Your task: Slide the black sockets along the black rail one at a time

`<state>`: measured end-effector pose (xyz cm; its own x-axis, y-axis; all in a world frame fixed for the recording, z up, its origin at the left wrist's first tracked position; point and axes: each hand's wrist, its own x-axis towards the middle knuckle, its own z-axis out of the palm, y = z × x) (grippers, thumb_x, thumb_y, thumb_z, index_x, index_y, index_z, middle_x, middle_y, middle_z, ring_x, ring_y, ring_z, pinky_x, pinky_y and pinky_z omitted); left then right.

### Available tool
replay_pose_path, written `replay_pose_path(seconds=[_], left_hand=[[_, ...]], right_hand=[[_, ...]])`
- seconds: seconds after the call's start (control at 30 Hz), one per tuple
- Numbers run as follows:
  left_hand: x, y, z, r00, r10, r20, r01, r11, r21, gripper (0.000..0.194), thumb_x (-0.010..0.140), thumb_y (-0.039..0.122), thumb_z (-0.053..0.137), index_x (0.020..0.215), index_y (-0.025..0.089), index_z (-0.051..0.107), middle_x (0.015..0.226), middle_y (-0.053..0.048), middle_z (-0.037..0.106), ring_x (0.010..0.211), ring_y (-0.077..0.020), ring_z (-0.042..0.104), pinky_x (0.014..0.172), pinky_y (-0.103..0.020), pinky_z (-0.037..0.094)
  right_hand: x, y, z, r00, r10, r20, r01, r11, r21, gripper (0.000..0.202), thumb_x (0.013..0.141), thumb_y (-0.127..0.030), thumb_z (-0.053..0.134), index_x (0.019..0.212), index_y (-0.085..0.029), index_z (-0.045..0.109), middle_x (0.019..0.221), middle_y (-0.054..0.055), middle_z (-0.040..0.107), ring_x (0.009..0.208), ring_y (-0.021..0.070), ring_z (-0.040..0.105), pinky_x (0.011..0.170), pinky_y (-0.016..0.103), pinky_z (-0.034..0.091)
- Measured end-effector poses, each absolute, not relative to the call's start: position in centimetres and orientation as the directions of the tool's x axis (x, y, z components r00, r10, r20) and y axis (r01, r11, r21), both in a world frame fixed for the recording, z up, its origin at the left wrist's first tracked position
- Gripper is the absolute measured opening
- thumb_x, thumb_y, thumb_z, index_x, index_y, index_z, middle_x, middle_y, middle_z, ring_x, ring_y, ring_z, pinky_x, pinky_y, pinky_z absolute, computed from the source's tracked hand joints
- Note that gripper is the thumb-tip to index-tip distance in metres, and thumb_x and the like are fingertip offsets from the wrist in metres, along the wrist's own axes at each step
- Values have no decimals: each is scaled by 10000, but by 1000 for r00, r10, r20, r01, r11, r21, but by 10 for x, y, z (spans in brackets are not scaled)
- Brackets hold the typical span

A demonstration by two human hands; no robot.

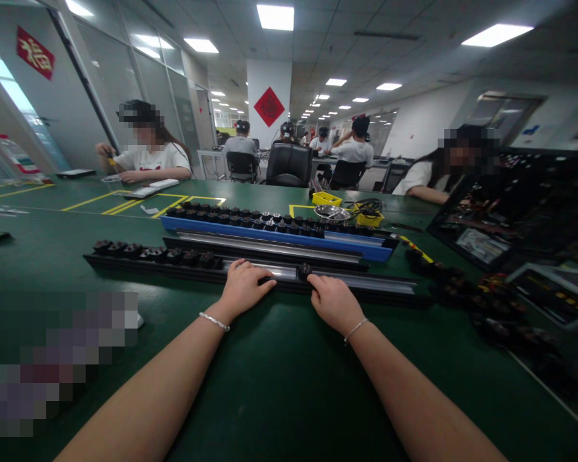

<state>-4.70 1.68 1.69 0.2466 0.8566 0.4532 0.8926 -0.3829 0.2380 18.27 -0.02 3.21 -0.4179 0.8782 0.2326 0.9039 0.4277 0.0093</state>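
The rail (289,283) before me is black with a silvery channel (376,282), and the pieces (161,255) along it are black too. I see a blue tray (279,239), a dark green table (264,378) marked with yellow lines (171,206), and my silvery bracelets (214,320).

A small black part (305,272) sits on a long silver-lined black rail (376,283), well right of similar parts (160,255).

Shiny metallic rail (286,273), smooth tabletop (270,378) (faintly glossy)

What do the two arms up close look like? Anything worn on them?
The left forearm and right forearm show no sleeves. The left wears a silvery, twisted-looking bracelet; the right, a thinner silvery chain. No gloves or cables show.
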Motion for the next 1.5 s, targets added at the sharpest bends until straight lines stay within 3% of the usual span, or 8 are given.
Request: replay_pose_path(seconds=[0.53,1.5], left_hand=[[-47,17,17,245,855,457,895,-381,233,233,808,469,534,883,316,693,875,23,723,864,-180,576,1002,-437,261],[-46,17,18,250,859,447,896,-380,229,239,812,467,535,885,305,695,889,16,721,871,-181,580,997,-438,262]], right_hand=[[183,-3,35,-368,885,286,928,368,56,265,854,-272,400,1041,-219,580,901,56,655,831,180,573,745,290,354],[187,-3,35,-316,855,412,944,329,42,189,840,-281,427,826,-213,603,796,22,638,750,156,543,667,282,302]])
